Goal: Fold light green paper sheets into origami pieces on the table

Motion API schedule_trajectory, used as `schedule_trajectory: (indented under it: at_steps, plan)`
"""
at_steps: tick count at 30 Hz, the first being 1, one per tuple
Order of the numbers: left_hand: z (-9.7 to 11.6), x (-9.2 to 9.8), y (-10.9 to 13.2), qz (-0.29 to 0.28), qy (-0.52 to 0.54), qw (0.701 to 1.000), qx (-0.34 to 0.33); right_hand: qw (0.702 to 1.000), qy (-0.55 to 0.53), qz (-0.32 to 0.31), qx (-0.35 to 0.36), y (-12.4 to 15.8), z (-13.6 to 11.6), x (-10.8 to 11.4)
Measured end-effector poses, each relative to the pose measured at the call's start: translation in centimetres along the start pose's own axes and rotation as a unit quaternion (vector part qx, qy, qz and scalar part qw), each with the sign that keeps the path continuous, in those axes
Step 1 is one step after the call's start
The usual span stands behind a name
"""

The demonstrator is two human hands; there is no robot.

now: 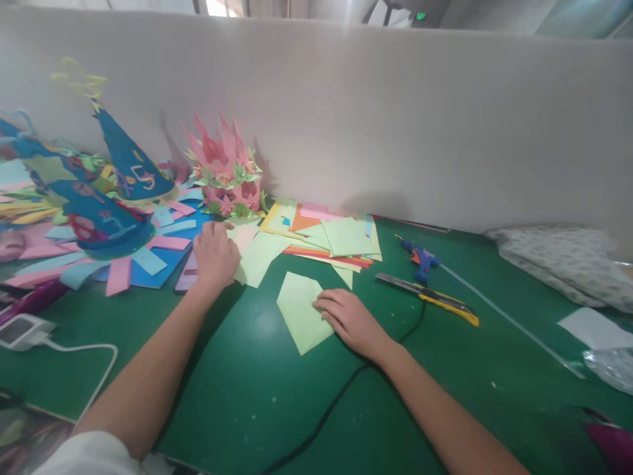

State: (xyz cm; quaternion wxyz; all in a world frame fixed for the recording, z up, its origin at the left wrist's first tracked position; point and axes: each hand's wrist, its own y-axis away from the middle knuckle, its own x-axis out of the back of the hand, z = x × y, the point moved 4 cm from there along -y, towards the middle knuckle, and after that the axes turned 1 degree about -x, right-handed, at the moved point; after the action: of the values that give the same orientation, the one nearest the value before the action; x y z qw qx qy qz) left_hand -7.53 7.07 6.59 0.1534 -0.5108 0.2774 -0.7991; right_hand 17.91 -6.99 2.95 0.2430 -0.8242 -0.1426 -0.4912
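A: What lies under the fingers?
B: A green mat [257, 382], with a white wall [395, 132] beyond them.
A: Counts?
B: Two blue cones [131, 168], one glue gun [420, 258], one knife [428, 295].
A: The hands?
B: The left hand [215, 254] lies flat, fingers together, on a paper pile [257, 254]; the right hand [349, 320] presses a folded sheet [301, 310], fingers slightly apart.

We read this as a paper-craft workbench, prob. a workshop: green mat [257, 369] w/ stacked coloured paper [326, 237], glue gun [420, 258], utility knife [428, 295], finished cone hats [129, 165], grey partition [395, 125] behind.
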Motion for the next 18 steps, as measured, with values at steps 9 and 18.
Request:
schedule_trajectory:
  at_steps: [9,18]
  plan:
    - [7.2,-2.4,6.1,-0.283,0.193,0.908,-0.24,0.999,0.025,0.016,-0.032,-0.1,0.7,0.0]
    - [7.7,-3.9,7.1,-0.246,0.161,0.948,-0.122,1.0,0.009,0.002,-0.025,-0.1,0.4,0.3]
